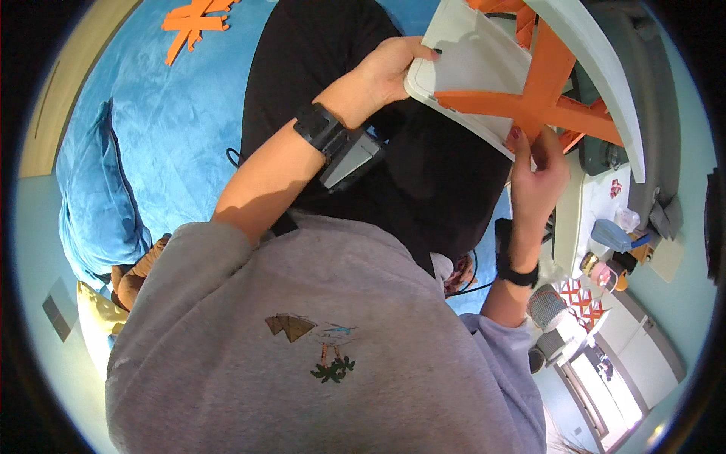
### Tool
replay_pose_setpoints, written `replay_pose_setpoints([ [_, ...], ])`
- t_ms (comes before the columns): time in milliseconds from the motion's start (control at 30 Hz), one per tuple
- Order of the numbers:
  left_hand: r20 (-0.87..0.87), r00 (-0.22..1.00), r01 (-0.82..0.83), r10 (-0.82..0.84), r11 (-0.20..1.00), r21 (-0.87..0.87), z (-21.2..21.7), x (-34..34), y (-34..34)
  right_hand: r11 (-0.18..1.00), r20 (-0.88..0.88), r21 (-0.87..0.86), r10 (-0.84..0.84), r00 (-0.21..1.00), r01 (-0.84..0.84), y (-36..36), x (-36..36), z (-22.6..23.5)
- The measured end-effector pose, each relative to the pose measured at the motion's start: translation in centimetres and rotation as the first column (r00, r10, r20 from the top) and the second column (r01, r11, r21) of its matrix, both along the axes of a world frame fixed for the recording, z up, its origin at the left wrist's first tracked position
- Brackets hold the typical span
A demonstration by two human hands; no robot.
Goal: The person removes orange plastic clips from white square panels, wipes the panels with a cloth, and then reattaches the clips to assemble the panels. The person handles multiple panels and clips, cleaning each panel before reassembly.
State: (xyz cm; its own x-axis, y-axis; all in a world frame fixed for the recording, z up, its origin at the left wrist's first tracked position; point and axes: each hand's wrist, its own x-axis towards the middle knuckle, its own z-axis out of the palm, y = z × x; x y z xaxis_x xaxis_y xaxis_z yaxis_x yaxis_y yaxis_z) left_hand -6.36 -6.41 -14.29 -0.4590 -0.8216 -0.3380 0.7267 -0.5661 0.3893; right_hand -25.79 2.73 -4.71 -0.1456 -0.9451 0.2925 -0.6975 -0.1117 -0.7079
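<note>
A white plastic frame (475, 64) with a flat panel and a curved outer edge is tilted over my lap. My left hand (387, 72) grips the near corner of its panel, thumb on top; the fingers underneath are partly hidden. An orange cross-shaped piece (538, 102) lies across the frame's open side. My right hand (541, 170) pinches this cross at its lower part, thumb and fingers closed on it. Whether its arms are seated in the frame I cannot tell. More orange slats show inside the frame behind it.
Loose orange pieces (198, 23) lie on the blue blanket (181, 129) at the far left. A blue pillow (102, 197) is at the left edge. To the right stands a white table (597, 200) with small items, with a white-and-orange lattice rack (582, 303) nearby.
</note>
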Motion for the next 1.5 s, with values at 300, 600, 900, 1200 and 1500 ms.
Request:
replay_pose_setpoints([
  [300,-0.011,0.994,-0.106,0.107,0.993,0.059,1.5,-2.0,1.9,0.979,0.246,-0.081,-0.163,0.956,0.187,2.6,4.8,-1.3],
  [600,0.154,0.975,-0.146,0.159,0.985,-0.097,3.0,-3.0,2.2,0.932,0.638,0.362,-0.268,0.721,0.026,1.1,3.9,-1.4],
  [900,0.077,0.983,-0.16,0.164,0.986,-0.057,2.4,-2.8,2.5,0.957,0.706,0.282,-0.255,0.661,0.067,0.4,3.9,-3.2],
  [1200,0.081,0.989,-0.115,0.121,0.991,-0.073,2.4,-2.5,1.8,0.956,0.743,0.293,-0.215,0.634,-0.02,0.8,3.3,-2.8],
  [1500,0.146,0.986,-0.065,0.081,0.992,-0.107,2.4,-2.3,2.1,0.961,0.641,0.274,-0.164,0.75,-0.024,1.3,3.1,-3.5],
])
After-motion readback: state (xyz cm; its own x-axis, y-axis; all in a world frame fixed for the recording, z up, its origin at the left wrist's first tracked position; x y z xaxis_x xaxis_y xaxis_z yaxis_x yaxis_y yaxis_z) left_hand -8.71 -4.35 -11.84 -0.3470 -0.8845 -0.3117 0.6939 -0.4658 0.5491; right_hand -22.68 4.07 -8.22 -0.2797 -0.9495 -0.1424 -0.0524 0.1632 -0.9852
